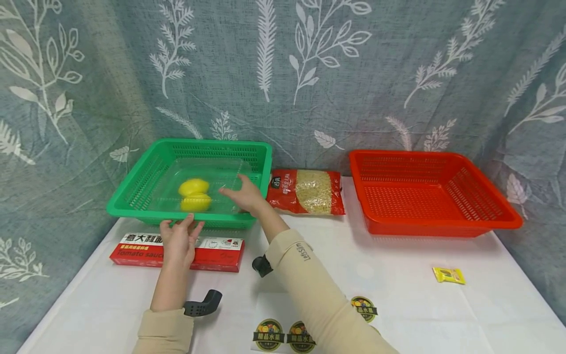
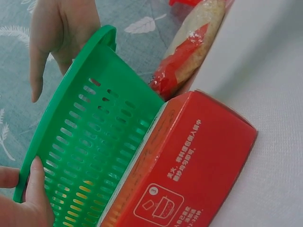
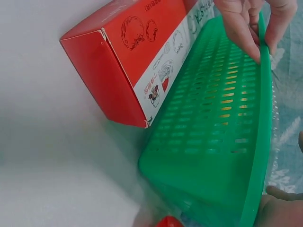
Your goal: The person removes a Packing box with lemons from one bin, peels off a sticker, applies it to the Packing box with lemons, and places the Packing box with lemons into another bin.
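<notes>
Green basket (image 1: 132, 196), between both hands: left hand (image 1: 179, 241) grips its near rim, right hand (image 1: 244, 195) reaches in, fingers relaxed on clear container (image 1: 177, 172) holding 2 lemons (image 1: 194, 194). Red box (image 1: 216, 250) under left hand.

A big grey-blue cloth curtain with white leaf and fern shapes (image 1: 309, 64) hung behind everything like a wall. In front of it stood a table with a plain white cloth (image 1: 398, 305) on top. The light was soft and even.
</notes>
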The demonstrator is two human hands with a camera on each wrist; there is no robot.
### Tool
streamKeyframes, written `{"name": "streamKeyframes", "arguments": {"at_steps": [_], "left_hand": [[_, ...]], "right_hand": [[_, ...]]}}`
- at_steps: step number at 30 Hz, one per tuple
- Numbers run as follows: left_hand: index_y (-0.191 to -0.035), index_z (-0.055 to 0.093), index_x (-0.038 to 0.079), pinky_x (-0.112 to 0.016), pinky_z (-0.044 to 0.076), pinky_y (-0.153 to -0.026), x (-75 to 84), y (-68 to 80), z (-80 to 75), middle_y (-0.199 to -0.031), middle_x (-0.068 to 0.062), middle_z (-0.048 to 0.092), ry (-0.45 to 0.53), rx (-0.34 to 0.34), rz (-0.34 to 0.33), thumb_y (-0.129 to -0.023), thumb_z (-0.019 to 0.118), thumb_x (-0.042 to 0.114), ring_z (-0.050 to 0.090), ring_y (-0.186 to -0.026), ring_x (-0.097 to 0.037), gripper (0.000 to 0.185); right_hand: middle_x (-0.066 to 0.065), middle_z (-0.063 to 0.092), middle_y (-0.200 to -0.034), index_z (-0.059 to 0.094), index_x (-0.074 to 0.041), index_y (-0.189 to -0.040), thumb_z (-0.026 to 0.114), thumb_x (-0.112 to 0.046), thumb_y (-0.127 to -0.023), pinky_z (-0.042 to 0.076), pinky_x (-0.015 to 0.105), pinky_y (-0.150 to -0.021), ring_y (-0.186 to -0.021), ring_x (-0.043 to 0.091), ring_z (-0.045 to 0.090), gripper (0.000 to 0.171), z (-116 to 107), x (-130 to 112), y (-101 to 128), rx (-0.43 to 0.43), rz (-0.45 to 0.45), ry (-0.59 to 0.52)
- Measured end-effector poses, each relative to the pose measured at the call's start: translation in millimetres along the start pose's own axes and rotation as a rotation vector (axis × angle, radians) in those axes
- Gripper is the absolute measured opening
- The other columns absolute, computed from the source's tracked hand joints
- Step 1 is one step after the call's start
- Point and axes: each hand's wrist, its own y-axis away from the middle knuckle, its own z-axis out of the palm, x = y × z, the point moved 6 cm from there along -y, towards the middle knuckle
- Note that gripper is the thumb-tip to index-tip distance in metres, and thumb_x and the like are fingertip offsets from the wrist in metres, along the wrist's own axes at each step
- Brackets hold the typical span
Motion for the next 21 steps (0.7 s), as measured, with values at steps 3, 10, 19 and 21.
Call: {"name": "streamKeyframes", "arguments": {"at_steps": [3, 10, 19, 21], "left_hand": [[-0.134, 0.014, 0.009, -0.023, 0.047, -0.085, 0.0, 0.7, -0.5, -0.118, -0.003, 0.036, -0.009, -0.003, 0.002, -0.094, 0.046, 0.005, 0.047, -0.100, -0.012, 0.052], [-0.132, 0.013, 0.010, -0.023, 0.046, -0.086, -0.9, 1.5, -1.2, -0.117, -0.003, 0.035, -0.025, -0.009, 0.000, -0.094, 0.046, 0.006, 0.047, -0.100, -0.012, 0.050], [-0.135, 0.015, 0.011, -0.022, 0.047, -0.084, -3.3, 1.1, -3.0, -0.120, -0.004, 0.035, -0.019, 0.000, 0.000, -0.094, 0.047, 0.006, 0.048, -0.101, -0.012, 0.053], [-0.135, 0.014, 0.010, -0.022, 0.047, -0.084, -3.5, 1.0, -3.0, -0.121, -0.004, 0.036, -0.024, -0.005, 0.004, -0.094, 0.047, 0.006, 0.048, -0.101, -0.012, 0.053]], "right_hand": [[0.010, 0.031, -0.145, 0.020, -0.021, -0.146, 0.062, -0.033, -0.087, 0.043, 0.025, -0.047, -0.048, 0.015, 0.041, 0.074, 1.9, 0.0, -0.4, -0.006, -0.001, -0.022], [0.010, 0.029, -0.146, 0.020, -0.026, -0.146, 0.064, -0.030, -0.085, 0.049, 0.028, -0.061, -0.075, 0.026, 0.061, 0.075, 2.2, -1.9, -0.2, -0.006, -0.043, -0.023], [0.010, 0.034, -0.143, 0.022, -0.027, -0.145, 0.062, -0.027, -0.087, 0.048, 0.031, -0.065, -0.078, 0.023, 0.059, 0.071, 1.8, -2.9, 1.1, 0.028, -0.077, 0.080], [0.011, 0.038, -0.141, 0.023, -0.027, -0.145, 0.060, -0.024, -0.088, 0.043, 0.026, -0.053, -0.057, 0.015, 0.051, 0.069, 2.4, -2.8, 0.3, 0.040, -0.074, 0.092]]}}
